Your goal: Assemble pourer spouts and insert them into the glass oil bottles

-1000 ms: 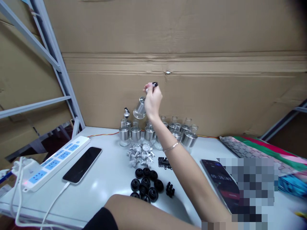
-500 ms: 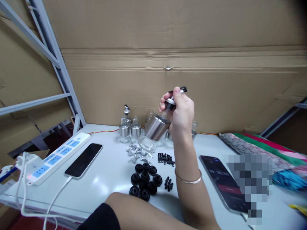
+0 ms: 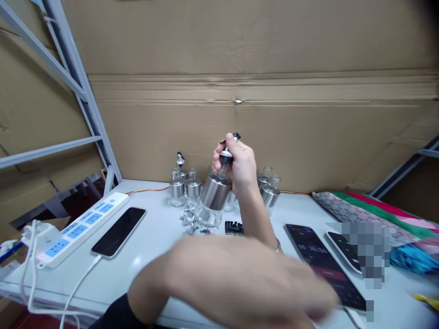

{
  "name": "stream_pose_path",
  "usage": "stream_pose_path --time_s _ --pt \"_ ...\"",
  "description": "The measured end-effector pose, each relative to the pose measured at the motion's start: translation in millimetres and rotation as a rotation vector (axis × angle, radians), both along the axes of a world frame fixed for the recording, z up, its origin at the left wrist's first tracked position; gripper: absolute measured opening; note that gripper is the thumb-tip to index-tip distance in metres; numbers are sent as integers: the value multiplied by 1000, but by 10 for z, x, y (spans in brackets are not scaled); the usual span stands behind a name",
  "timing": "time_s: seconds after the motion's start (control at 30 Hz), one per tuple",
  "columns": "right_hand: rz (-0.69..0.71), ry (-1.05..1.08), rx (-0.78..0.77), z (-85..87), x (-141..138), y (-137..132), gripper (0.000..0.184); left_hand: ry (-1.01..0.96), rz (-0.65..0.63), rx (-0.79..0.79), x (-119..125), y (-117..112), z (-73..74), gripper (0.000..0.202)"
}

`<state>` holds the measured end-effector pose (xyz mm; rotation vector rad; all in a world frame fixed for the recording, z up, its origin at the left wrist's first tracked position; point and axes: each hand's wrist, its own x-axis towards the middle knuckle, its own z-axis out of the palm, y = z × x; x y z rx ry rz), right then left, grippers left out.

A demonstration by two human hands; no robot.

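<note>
My right hand (image 3: 244, 167) is closed around the neck and black-and-silver pour spout of a glass bottle (image 3: 216, 191) with a steel sleeve. The bottle leans, its clear base lower left, above some silver metal parts (image 3: 189, 220). My left hand (image 3: 274, 283), smeared by motion, reaches from the left across the foreground, passing in front of my right forearm. Its fingers are too blurred to read. Small black clip-like parts (image 3: 233, 227) show behind it. Similar bottles (image 3: 177, 188) stand at the back, one fitted with a spout (image 3: 180, 159).
A power strip (image 3: 85, 224) and a charging phone (image 3: 119, 232) lie on the left. On the right are a phone (image 3: 317, 256) showing a timer, a second device (image 3: 343, 246), partly pixelated, and coloured fabric (image 3: 384, 212). A cardboard wall (image 3: 240, 55) closes off the back.
My left hand has swung into view across the foreground, now covering the round black stoppers and small black pieces. My right hand and the bottle have shifted left and slightly down, the bottle more upright.
</note>
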<state>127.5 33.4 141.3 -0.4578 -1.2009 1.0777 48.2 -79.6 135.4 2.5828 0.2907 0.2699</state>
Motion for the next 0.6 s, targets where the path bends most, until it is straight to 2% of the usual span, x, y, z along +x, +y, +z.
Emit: stream_pose_path --time_s 0.03,0.07,0.13,0.2,0.23,0.3,0.37,0.47,0.6 --pt "-1 0 -11 -1 9 10 41 -83 30 -24 -164 75 100 23" --pt "-6 2 -25 -1 17 17 41 -154 126 -5 -311 151 184 20" --pt "-19 13 -48 4 26 19 40 -338 428 88 -531 315 284 22" --pt "-17 19 -52 9 23 6 38 -354 647 116 -643 504 284 31" --pt "-7 22 -49 10 17 -2 37 -298 694 101 -664 607 254 38" --pt "27 27 -43 2 0 -14 35 -124 701 36 -660 819 162 50" --pt "67 35 -54 -16 -18 -10 35 16 622 -66 -628 1008 68 54" --pt "163 80 -135 -44 -37 26 36 -21 466 -172 -602 1181 -11 49" --pt "292 204 -298 -37 -67 58 36 -90 351 -201 -667 1229 -4 42"
